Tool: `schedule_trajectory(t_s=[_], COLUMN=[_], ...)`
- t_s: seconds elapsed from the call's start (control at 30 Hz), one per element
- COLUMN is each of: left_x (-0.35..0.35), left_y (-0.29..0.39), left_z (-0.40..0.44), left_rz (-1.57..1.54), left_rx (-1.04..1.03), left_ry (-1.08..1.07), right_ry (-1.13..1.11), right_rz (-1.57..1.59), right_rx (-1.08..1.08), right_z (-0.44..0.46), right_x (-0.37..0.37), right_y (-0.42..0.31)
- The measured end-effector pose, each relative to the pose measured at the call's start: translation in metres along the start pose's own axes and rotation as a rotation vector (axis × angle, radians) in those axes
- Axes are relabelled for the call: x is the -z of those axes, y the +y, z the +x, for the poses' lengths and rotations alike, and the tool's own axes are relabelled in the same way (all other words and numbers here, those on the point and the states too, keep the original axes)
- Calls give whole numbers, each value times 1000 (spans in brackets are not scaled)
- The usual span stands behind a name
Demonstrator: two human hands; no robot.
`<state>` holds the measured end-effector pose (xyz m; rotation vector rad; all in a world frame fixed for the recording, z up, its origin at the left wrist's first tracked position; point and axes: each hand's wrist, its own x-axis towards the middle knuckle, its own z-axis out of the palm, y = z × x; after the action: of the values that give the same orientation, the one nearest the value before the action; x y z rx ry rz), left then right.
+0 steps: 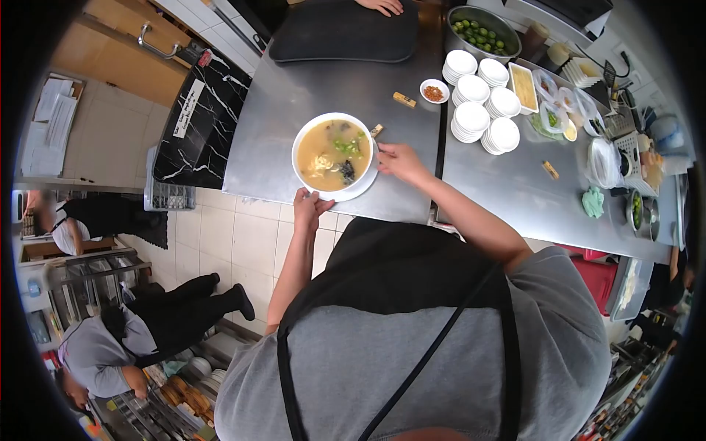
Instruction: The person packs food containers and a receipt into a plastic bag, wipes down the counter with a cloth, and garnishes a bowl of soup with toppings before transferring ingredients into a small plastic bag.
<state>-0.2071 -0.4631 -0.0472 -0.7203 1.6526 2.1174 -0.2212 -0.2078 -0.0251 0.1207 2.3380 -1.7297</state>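
Note:
A white bowl of noodle soup (312,151), topped with chopped green onion and dark pieces, sits on a white plate (357,194) near the front edge of the steel counter. At the plate's near left rim, my left hand (310,211) is closed with its fingers on the edge. From the right, my right hand (401,162) pinches the plate's rim close beside the bowl. The fingertips of both hands are partly hidden by the plate. Just behind my right hand lies a small yellow-and-black packet (377,131).
Stacks of small white dishes (471,117) stand right, beside a dish of red condiment (434,91) and a metal bowl of limes (483,33). A black tray (343,33) lies at the back, with another person's hand (381,6) beside it. Co-workers (140,331) stand left.

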Motion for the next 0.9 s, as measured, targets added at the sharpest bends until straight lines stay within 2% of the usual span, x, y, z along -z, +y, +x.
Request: schedule_trajectory(t_s=[0.13,0.2,0.33,0.4,0.43,0.5,0.6,0.7,0.9], left_x=[-6,-13,-25,-30,-34,-42,-52,-58,-67], left_y=[-4,-2,5,10,13,17,22,26,32], left_z=[12,17,31,38,42,49,61,77,101], left_rz=[-41,-43,-32,-23,-18,-21,-27,-39,-25], left_rx=[-46,-52,-74,-80,-87,-98,-110,-117,-113], left_ry=[-14,-2,24,5,-8,-8,-17,-39,-31], right_ry=[-68,-3,90,254,265,353,374,486,590], right_rz=[35,168,201,7,8,-359,-472,-476,-462], right_rx=[-77,-193,-223,-107,-106,14,-21,72,36], right_z=[-25,-43,-66,-75,-81,-95,-116,-134,-174], right_x=[33,48,71,76,79,85,93,100,127], right_y=[14,12,30,43,49,46,38,50,68])
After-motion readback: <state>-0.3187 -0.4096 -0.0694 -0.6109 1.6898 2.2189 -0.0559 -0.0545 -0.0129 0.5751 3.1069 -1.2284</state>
